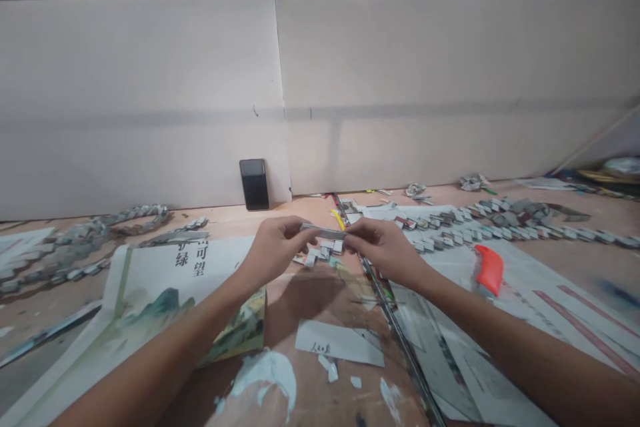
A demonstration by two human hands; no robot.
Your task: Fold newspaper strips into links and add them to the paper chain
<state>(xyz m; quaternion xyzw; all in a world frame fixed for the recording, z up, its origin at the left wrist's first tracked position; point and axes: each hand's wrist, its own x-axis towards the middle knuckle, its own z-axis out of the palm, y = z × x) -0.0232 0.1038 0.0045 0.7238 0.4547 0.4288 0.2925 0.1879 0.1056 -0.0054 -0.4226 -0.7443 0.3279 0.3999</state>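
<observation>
A narrow folded paper strip (pixel 327 233), greyish like newsprint, is stretched level between my two hands above the table. My left hand (pixel 277 247) pinches its left end between thumb and fingers. At the other end, my right hand (pixel 383 248) grips it the same way. Just below and behind the strip lie several small folded paper pieces (pixel 320 254), linked in a short zigzag chain and partly hidden by my hands. Longer woven paper chains (pixel 463 235) run off to the right.
More paper chains (pixel 90 240) lie at the left. A dark phone (pixel 255 185) leans on the white partition (pixel 150 100). An orange-red handle (pixel 489 269) rests on printed sheets at the right. A cut paper piece (pixel 340 342) and scraps lie in front, beside a dark table seam (pixel 400 337).
</observation>
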